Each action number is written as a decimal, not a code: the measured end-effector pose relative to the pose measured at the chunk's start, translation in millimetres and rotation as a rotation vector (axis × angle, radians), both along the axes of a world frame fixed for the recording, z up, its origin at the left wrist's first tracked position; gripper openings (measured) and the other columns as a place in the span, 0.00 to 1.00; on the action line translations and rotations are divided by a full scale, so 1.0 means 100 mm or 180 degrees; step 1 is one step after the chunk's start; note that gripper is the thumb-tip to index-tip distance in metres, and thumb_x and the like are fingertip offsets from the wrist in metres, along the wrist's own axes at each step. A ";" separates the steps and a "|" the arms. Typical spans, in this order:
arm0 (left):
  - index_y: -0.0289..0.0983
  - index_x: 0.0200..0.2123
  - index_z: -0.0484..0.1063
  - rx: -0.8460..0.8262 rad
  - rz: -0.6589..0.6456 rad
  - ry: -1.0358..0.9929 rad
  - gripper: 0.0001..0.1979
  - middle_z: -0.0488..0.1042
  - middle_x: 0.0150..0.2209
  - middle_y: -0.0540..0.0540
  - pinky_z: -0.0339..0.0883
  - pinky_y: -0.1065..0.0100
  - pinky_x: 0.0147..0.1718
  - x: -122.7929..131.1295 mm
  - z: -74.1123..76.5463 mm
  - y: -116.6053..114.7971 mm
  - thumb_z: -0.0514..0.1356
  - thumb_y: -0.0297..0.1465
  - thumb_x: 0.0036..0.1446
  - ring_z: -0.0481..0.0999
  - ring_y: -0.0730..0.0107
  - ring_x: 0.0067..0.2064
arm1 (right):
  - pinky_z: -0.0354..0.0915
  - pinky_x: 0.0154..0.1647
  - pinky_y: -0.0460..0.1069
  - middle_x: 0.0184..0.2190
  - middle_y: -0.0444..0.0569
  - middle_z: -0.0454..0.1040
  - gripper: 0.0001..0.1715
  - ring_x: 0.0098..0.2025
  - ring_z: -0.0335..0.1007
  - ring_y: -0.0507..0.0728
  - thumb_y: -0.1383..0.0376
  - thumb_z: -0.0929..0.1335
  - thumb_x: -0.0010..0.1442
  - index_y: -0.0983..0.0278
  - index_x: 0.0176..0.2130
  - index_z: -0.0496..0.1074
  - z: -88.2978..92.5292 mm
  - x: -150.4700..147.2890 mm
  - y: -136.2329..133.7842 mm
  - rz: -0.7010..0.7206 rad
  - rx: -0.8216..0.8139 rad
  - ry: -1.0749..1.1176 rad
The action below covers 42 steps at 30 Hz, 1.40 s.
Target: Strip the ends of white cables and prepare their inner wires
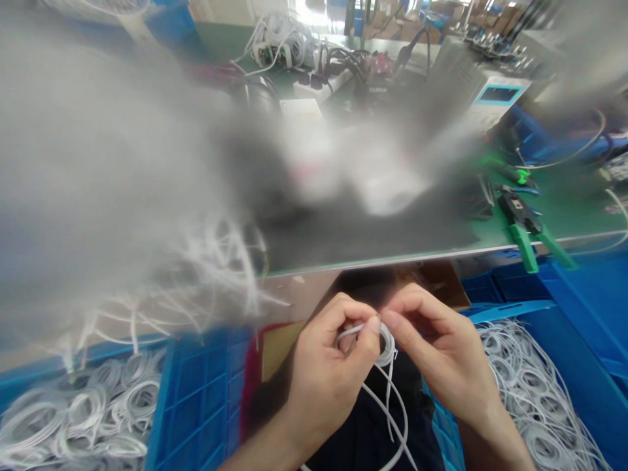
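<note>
- From the head view, my landmark is the green workbench [583, 212]; the white cable coil [389, 347] is in front of its near edge, above my lap.
- My left hand [333, 360] grasps the coil, the thumb and fingers pinching its upper edge and a loop passing inside the curled fingers.
- My right hand [441, 347] has thumb and forefinger pressed together at that same edge, meeting the left fingertips; I cannot tell what is caught between them.
- To do this well, I judge the left pinch should carry the grip, firm enough that the turns lie flat together, not so hard that they kink.
- The right fingertips should do the fine work, with small, light movements.
- Loose cable tails [405, 418] hang below the coil, lower than the bench; I'd want them clear of my fingers so nothing tugs the loops apart.
- Blue bins of coils stand lower than the bench, the left bin [189, 392] and the right bin [569, 333] either side of me; my elbows should avoid snagging them.
</note>
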<state>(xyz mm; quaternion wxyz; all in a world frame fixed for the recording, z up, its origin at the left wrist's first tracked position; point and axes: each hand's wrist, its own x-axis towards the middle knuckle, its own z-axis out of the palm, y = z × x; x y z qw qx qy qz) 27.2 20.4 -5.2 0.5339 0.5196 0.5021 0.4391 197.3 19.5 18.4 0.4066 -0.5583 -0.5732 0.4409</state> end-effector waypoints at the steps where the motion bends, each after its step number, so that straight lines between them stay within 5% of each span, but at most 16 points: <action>1: 0.39 0.34 0.76 0.0028 0.0005 0.0006 0.08 0.70 0.31 0.51 0.62 0.69 0.31 0.00 0.00 0.00 0.63 0.28 0.70 0.67 0.71 0.31 | 0.65 0.33 0.48 0.33 0.43 0.75 0.09 0.33 0.71 0.53 0.63 0.72 0.74 0.59 0.38 0.77 0.00 -0.01 0.00 -0.0004 0.0013 0.0020; 13: 0.39 0.35 0.76 0.0191 -0.0417 0.0240 0.09 0.70 0.32 0.52 0.61 0.70 0.31 -0.10 0.05 0.07 0.63 0.27 0.71 0.68 0.74 0.31 | 0.68 0.39 0.49 0.38 0.43 0.78 0.02 0.39 0.75 0.55 0.62 0.74 0.73 0.57 0.43 0.80 0.01 0.08 0.07 0.0378 -0.0021 0.0104; 27: 0.39 0.37 0.77 0.0974 -0.0112 0.0713 0.08 0.73 0.34 0.53 0.62 0.72 0.32 -0.03 -0.02 0.03 0.63 0.21 0.68 0.71 0.76 0.32 | 0.62 0.35 0.48 0.34 0.41 0.71 0.09 0.34 0.67 0.52 0.63 0.67 0.77 0.59 0.40 0.71 -0.02 0.02 -0.09 0.0115 0.0232 -0.0764; 30: 0.39 0.36 0.76 0.0837 -0.0324 0.0599 0.08 0.72 0.33 0.53 0.61 0.72 0.31 -0.04 0.02 0.05 0.63 0.23 0.69 0.70 0.76 0.32 | 0.61 0.35 0.48 0.33 0.42 0.71 0.10 0.33 0.66 0.52 0.62 0.68 0.77 0.61 0.40 0.71 0.03 0.10 -0.05 0.0181 0.0111 -0.0681; 36: 0.40 0.37 0.77 0.0220 -0.0932 -0.0045 0.07 0.69 0.32 0.54 0.61 0.73 0.30 -0.06 0.07 0.14 0.63 0.26 0.71 0.67 0.77 0.31 | 0.45 0.22 0.46 0.20 0.35 0.61 0.18 0.20 0.50 0.47 0.53 0.72 0.74 0.63 0.39 0.73 -0.02 0.29 0.09 0.0741 -0.1432 0.1427; 42: 0.39 0.35 0.76 0.0031 -0.0712 -0.0050 0.08 0.67 0.31 0.55 0.60 0.74 0.28 0.01 0.05 0.16 0.62 0.28 0.71 0.66 0.78 0.29 | 0.61 0.31 0.44 0.29 0.40 0.70 0.14 0.30 0.63 0.49 0.57 0.74 0.72 0.63 0.38 0.76 0.07 0.25 0.09 0.0260 -0.0751 0.0572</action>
